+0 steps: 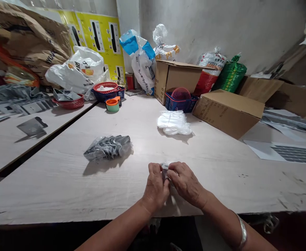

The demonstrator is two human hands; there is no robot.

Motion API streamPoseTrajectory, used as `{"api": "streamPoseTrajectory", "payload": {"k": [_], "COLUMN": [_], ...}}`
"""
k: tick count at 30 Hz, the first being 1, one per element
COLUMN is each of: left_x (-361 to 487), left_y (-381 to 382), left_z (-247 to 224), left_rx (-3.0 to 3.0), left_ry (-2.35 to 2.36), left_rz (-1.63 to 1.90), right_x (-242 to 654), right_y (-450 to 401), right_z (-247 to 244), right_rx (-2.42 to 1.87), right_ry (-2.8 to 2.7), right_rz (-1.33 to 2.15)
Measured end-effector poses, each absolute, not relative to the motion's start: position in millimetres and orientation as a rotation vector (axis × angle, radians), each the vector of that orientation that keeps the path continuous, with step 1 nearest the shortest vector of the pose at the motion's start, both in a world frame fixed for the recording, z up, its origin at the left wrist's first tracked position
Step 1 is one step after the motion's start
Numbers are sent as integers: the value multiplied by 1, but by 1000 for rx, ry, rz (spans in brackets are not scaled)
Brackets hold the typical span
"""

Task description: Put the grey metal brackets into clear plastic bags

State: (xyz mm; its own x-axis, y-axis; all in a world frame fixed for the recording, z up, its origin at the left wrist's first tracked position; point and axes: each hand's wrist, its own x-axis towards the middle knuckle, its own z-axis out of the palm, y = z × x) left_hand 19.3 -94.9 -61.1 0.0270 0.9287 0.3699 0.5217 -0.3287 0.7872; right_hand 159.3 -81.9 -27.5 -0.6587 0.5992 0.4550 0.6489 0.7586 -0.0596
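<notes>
Close to the table's front edge, my left hand (156, 186) and my right hand (185, 181) meet around a small clear plastic bag (165, 170). Both sets of fingers are closed on the bag, one hand at each side. Something greyish shows through the plastic, but my fingers hide most of it. Left of my hands lies a bundle of dark grey pieces in clear plastic (108, 147). Beyond my right hand sits a stack of empty-looking clear plastic bags (174, 122).
At the back stand an open cardboard box (177, 78), a blue basket (181, 104) and a tilted carton (228, 109). Tape rolls (113, 104) lie near a red basket (105, 87). Grey metal-looking parts (14, 99) are heaped left of a dark table gap (41, 142).
</notes>
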Motion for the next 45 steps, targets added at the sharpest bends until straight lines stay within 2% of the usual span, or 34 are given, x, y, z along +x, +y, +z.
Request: {"api": "streamPoseTrajectory", "payload": {"k": [4, 8, 13, 17, 22, 29, 35, 45], "left_x": [20, 0, -77, -146, -191, -203, -201, -194], "left_y": [-90, -92, -63, -17, 17, 24, 28, 23], "left_z": [-56, -50, -12, 17, 15, -2, -4, -5], "left_rx": [1705, 1929, 2338, 2379, 2136, 1986, 1999, 2009], "left_ry": [1387, 1368, 1639, 2034, 2190, 2127, 2124, 2220], "left_rz": [1161, 1180, 1287, 924, 421, 312, 325, 305], "right_x": [145, 138, 117, 70, 5, -33, -41, -23], "right_y": [-74, -58, -29, -7, 13, 24, 26, 35], "right_z": [-11, -10, -21, -39, -63, -94, -80, -67], "right_rx": [-1208, -1352, -1270, -1127, -1067, -997, -916, -752], "right_ry": [-2570, -2540, -2059, -1709, -1568, -1893, -2318, -2294], "right_rz": [-101, 159, 474, 557, 474, 396, 494, 727]}}
